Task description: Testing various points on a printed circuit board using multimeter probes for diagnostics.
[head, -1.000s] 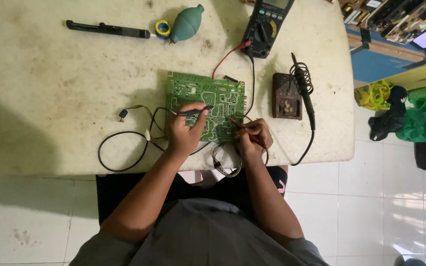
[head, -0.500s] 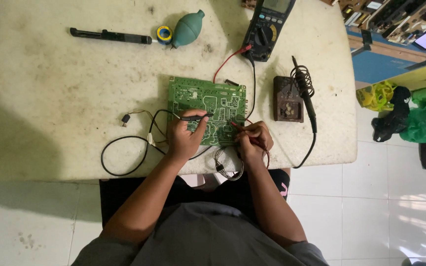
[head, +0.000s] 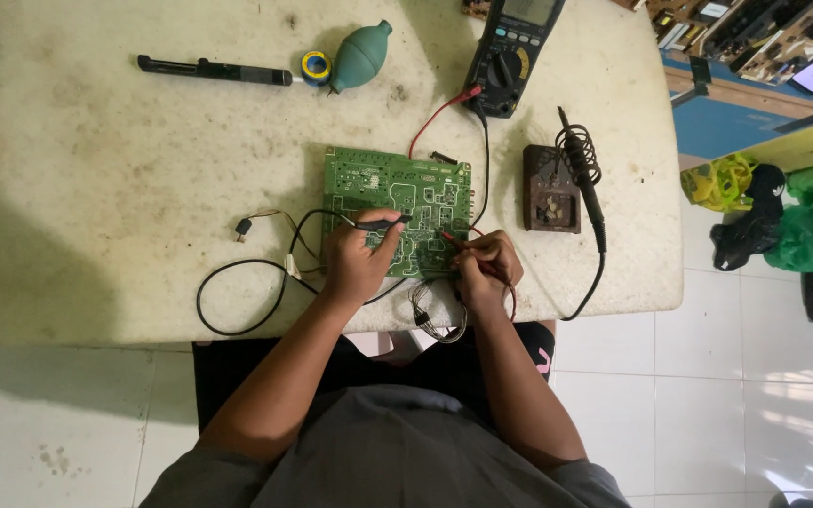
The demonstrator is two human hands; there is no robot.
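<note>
A green circuit board point(head: 397, 198) lies flat on the white table point(head: 124, 179), near its front edge. My left hand point(head: 355, 259) grips a black test probe point(head: 383, 223) whose tip rests on the board. My right hand point(head: 486, 268) pinches a red test probe point(head: 454, 241), its point touching the board's lower right part. Red and black leads run from the probes up to a dark multimeter point(head: 512, 52) at the table's far side.
A soldering iron point(head: 583, 174) rests in its coil stand beside a brown holder point(head: 549, 188). At the back lie a black desoldering pump point(head: 214, 71), a solder spool point(head: 315, 66) and a green rubber blower point(head: 359, 56). A black cable point(head: 237, 292) loops left. Green bags point(head: 802, 221) sit on the floor.
Both hands stay on the board with the probes; only slight shifts of the probe tips. The camera view has drifted a little.
</note>
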